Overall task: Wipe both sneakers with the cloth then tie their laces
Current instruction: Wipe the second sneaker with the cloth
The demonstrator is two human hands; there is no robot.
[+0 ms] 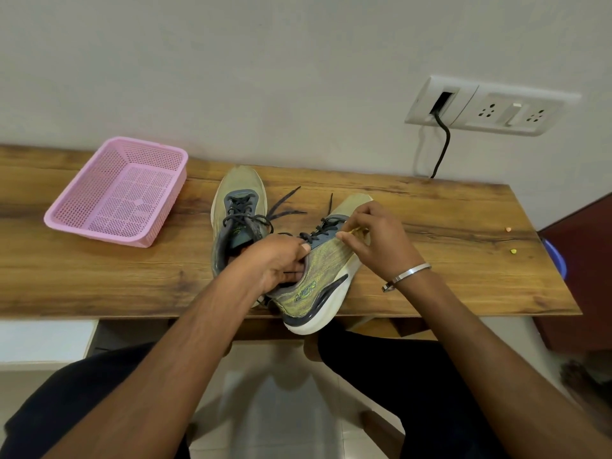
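- Olive-yellow knit covers the right-hand sneaker with its thick white foam sole (318, 286), which we tilt on its side at the near edge of the wood-grain tabletop (447, 260), heel overhanging toward us.
- Our left hand (281, 263) is closed around that shoe's collar, thumb pressed on the grey tongue area beside the dark laces (319, 228).
- Our right hand (374, 240), a plain metal bangle (407, 274) on its wrist, pinches against the knit upper near the eyelets; something small and yellowish shows at the fingertips, but we cannot tell whether it is the cloth.
- Beside it, touching or nearly so, stands the second olive sneaker with grey tongue (236, 207), upright, toe toward the wall, its flat dark laces (281, 207) trailing loose across the wood.
- We judge the task unfinished: neither shoe shows a tied bow, so both knots remain, and wiping appears to be the step in hand on the tilted shoe. Whether the upright shoe is already wiped we cannot say.
- A pink perforated plastic basket (86, 220), rectangular and shallow, sits well apart to the left, nothing visible inside.
- Textures contrast: woven mesh upper, smooth rubbery sole, glossy laminate grain.
- A white wall socket plate (490, 107) with a black cable hangs behind.
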